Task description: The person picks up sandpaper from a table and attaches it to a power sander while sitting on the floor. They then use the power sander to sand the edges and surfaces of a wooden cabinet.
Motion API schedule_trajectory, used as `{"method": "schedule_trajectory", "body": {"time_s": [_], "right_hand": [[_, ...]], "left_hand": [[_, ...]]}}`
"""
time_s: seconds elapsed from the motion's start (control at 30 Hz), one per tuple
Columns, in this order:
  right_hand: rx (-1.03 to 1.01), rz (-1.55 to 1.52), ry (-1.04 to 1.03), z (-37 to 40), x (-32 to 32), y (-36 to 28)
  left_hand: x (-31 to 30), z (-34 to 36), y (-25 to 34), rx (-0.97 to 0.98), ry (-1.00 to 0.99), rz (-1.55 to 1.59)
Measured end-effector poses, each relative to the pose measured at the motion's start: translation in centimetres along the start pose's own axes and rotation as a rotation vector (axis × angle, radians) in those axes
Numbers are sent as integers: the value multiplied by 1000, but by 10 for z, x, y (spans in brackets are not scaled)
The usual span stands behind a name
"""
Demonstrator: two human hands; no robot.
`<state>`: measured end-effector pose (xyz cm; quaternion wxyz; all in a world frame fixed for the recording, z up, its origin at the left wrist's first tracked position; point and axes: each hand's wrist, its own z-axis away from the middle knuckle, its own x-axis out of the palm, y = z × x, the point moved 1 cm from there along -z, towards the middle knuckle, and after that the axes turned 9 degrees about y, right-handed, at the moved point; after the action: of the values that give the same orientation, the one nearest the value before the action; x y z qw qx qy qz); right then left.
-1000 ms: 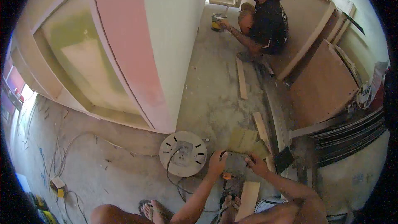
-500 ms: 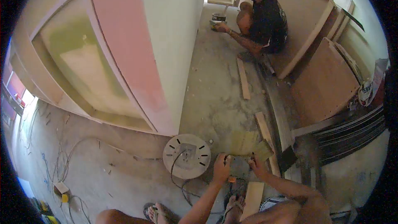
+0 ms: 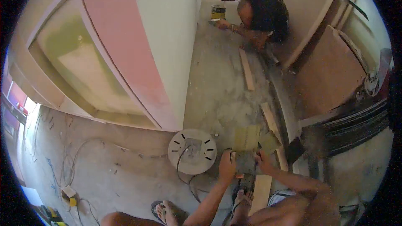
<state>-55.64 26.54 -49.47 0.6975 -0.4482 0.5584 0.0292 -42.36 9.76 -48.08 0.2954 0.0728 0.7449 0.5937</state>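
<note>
Still little shift: left hand and right hand pinch the pad by its sides, yellow sheet just beyond; hold looks steady.

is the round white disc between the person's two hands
No, the round white disc sits left of the left hand, while the right hand is on that hand's other side.

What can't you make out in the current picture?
Head view, all four:
Gray piece between the left hand and right hand: blur hides its surface details.
Can near the other person: label too small to read.
White disc: details at its middle blurred.
Dark sheets: right ends cut off by the black border.
</note>
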Motion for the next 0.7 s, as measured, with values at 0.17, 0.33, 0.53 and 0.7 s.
{"method": "schedule_trajectory", "body": {"time_s": [0.17, 0.33, 0.53, 0.7], "right_hand": [[232, -117, -156, 8, -19, -12], [211, -252, -218, -2, -36, -20], [145, -400, -209, -13, -38, -20], [220, -626, -366, -14, -21, 42]], "left_hand": [[24, 23, -69, 233, 92, 10], [17, 10, -45, 216, 108, 163], [0, 0, -19, -89, -59, 140], [0, 3, -23, -21, -21, 134]]}}
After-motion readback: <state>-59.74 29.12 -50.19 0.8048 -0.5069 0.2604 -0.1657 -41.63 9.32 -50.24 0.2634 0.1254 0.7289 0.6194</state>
